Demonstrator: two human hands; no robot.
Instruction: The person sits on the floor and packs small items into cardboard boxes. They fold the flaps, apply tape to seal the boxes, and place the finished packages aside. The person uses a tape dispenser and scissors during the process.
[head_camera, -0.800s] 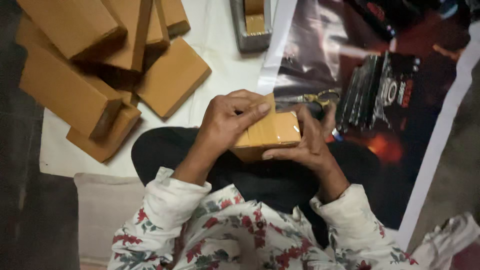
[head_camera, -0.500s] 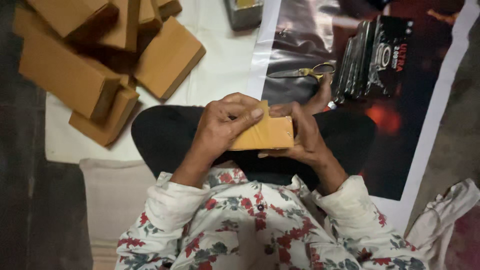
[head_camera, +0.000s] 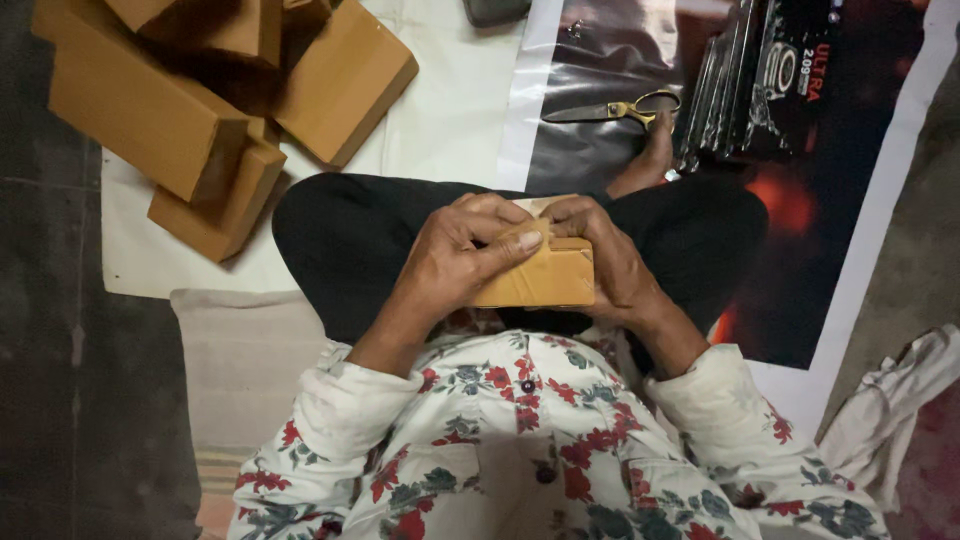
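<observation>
Small tan cardboard box, tape-wrapped (head_camera: 540, 275), over lap, lower and closer to body than half second ago, long face now up. Left hand (head_camera: 455, 262) grip closed on box, thumb pressing tape flat across top. Right hand (head_camera: 605, 262) grip cupped shut around far end. Taping looks near done. Brown carton pile (head_camera: 200, 110) crowds left floor; gold-handled scissors (head_camera: 615, 108) ahead on dark printed sheet (head_camera: 850, 220); free room front-right.

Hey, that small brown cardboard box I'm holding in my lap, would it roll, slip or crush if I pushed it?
The small brown box has flat faces and square corners, so it would probably slide, not roll. Its taped surface looks smooth, maybe a bit slippery. The left hand and right hand press it without visible denting, so it seems fairly stiff.
</observation>
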